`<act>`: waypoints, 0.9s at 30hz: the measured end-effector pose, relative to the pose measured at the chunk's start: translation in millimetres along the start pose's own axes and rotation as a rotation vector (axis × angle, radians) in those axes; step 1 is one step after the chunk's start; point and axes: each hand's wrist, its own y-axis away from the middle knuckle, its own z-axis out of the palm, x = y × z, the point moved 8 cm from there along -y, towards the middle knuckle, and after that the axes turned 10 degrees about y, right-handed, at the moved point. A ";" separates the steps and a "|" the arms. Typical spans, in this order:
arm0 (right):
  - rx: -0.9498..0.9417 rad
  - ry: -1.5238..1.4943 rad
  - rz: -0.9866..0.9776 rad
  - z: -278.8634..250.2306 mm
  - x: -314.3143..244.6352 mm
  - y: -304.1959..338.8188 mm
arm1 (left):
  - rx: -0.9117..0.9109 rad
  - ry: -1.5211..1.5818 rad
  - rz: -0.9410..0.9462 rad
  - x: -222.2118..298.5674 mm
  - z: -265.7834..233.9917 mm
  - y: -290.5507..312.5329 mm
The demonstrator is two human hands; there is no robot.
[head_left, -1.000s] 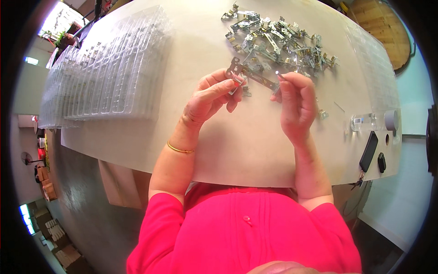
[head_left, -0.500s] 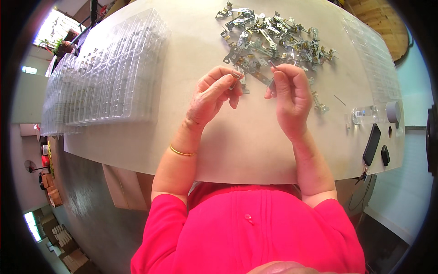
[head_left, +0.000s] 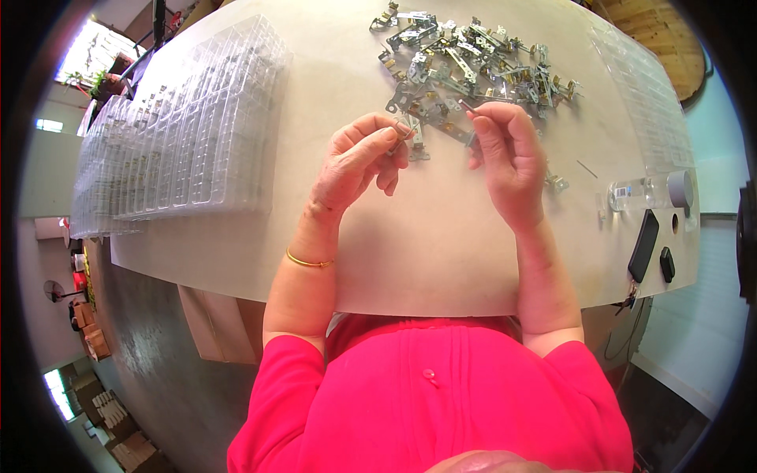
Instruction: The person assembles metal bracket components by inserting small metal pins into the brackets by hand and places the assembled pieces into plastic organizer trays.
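Trays of clear plastic stand stacked on the left of the desk. Next comes the left hand, its grip pinching a small metal piece between thumb and fingers. Beyond both hands, on the far side, lies a pile of metal brackets. The right hand has its grip closed on a thin metal pin. Farther right, a clear bottle lies on its side, a flat black object nearer.

A clear bottle with a gray lid is near a flat black thing. A fan is near brown boxes.
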 end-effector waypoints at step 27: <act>-0.077 0.049 -0.078 6.2 -9.1 3.7 | -0.106 0.014 0.010 4.0 -4.3 1.3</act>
